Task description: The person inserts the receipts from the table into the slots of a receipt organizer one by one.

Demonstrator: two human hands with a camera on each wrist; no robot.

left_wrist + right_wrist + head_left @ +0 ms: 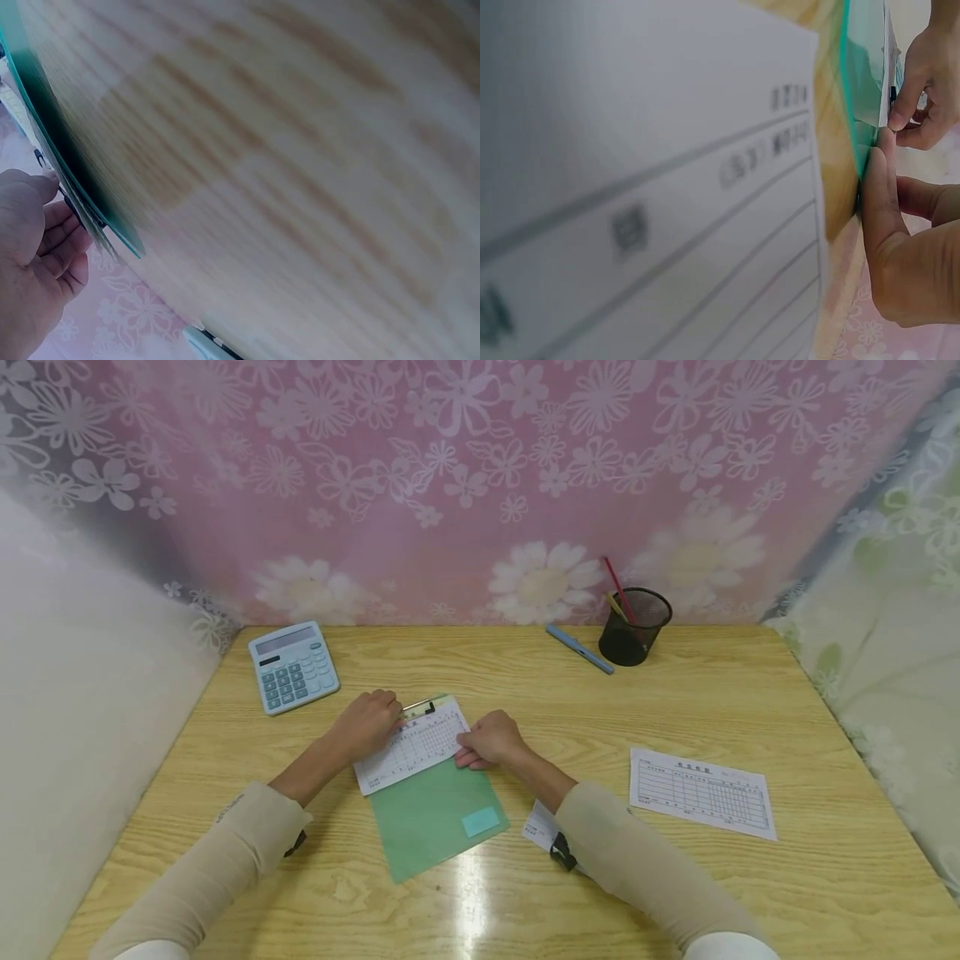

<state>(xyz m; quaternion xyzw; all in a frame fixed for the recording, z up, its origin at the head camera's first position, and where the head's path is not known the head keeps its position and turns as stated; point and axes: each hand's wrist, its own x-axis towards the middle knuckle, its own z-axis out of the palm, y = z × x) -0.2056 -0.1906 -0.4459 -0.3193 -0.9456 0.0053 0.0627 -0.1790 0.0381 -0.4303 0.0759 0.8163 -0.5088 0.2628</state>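
A green clipboard [431, 827] lies tilted on the table with a metal clip [417, 707] at its far edge and a pale blue sticky note [480, 821] near its lower right corner. A white printed form [423, 739] covers its upper part, reaching up to the clip. My left hand [371, 722] pinches the clip at its left end, partly hiding it; the left wrist view has these fingers [64, 240] beside the paper edges. At the form's right edge, my right hand [491, 739] pinches the paper, thumb on top.
Another printed form [701, 793] lies at the right, and one more [538, 827] shows partly from beneath my right forearm. A light blue calculator [294, 668] stands back left. Farther back are a blue pen [579, 649] and a black mesh pen holder [633, 627] against the flowered curtain.
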